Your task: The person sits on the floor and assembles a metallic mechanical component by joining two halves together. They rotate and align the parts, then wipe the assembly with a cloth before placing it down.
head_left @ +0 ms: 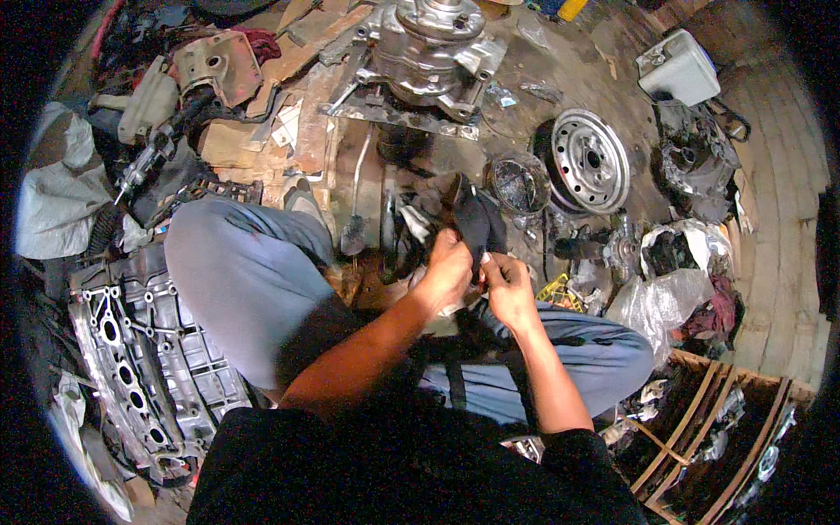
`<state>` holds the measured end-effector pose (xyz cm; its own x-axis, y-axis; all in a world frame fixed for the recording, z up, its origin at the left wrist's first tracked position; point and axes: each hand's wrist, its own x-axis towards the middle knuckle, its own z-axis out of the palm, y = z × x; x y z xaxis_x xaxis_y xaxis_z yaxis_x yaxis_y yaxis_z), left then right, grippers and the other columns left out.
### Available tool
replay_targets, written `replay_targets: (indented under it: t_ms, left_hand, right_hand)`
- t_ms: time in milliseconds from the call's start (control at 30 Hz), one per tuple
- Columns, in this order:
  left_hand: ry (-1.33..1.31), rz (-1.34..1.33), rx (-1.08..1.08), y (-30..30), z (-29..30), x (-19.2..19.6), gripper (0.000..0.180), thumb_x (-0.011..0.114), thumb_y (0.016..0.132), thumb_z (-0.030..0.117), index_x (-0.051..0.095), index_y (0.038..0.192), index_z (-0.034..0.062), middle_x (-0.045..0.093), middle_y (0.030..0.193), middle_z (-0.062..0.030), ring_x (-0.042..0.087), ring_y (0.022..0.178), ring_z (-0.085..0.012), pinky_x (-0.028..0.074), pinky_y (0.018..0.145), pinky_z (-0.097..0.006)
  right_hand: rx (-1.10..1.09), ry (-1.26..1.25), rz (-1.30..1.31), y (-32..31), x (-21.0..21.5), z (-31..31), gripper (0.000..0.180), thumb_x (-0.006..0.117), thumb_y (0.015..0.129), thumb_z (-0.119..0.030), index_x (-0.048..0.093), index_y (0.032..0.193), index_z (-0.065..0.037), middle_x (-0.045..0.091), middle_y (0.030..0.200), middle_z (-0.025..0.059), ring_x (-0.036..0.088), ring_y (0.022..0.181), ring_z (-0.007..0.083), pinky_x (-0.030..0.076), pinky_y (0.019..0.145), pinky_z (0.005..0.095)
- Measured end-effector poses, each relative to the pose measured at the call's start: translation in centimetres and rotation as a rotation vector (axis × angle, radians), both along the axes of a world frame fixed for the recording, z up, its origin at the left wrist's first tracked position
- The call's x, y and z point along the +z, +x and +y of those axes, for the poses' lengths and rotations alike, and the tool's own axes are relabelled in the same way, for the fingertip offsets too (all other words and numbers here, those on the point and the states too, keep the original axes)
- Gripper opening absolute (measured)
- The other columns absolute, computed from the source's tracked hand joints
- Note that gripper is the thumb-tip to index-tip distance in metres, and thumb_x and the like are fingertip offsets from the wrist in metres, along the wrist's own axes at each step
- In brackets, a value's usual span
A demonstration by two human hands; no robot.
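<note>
Between my raised knees I hold a dark, soft-looking piece (473,219); whether it is cloth or rubber I cannot tell. My left hand (446,273) is closed at its near left edge. Close beside it, my right hand (508,290) is also closed, thumb and forefinger pinched at the piece's lower end. Anything small between the fingertips is hidden. Just left of my hands lies a whitish, crumpled scrap (415,224). Beyond them, a large silvery metal housing (429,52) stands on a flat metal plate (402,118).
A steel wheel rim (591,162) and a round, dark-filled pan (519,184) lie ahead to the right. An engine cylinder head (131,376) is by my left leg. A slatted wooden crate (682,437) sits at the lower right. Cardboard (241,149) covers floor at the left.
</note>
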<state>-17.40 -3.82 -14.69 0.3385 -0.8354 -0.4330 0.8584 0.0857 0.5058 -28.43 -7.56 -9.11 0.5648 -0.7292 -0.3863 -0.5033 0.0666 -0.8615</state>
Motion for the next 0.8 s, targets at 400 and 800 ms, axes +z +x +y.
replay_targets:
  t_ms: [400,800]
  left_hand:
    - [-0.032,-0.143,-0.192,0.3,0.4,-1.8,0.014,0.056,0.096,0.011,0.063,0.106,0.0042,0.066,0.087,-0.0055,0.061,0.064,-0.0189,0.047,0.049,-0.033]
    - [-0.215,-0.421,-0.367,0.1,0.1,-0.4,0.018,0.06,0.096,0.013,0.069,0.109,0.0057,0.07,0.096,0.0,0.064,0.08,-0.0104,0.051,0.07,-0.027]
  right_hand:
    - [-0.046,-0.033,0.029,-0.5,-0.8,-0.3,0.042,0.058,0.099,-0.031,0.064,0.071,0.0,0.061,0.063,0.0052,0.052,0.06,0.0134,0.042,0.059,0.0333]
    - [-0.177,-0.432,-0.197,0.3,2.9,-4.1,0.029,0.06,0.098,-0.027,0.068,0.089,0.0,0.062,0.07,0.0022,0.055,0.066,0.0112,0.044,0.061,0.0295]
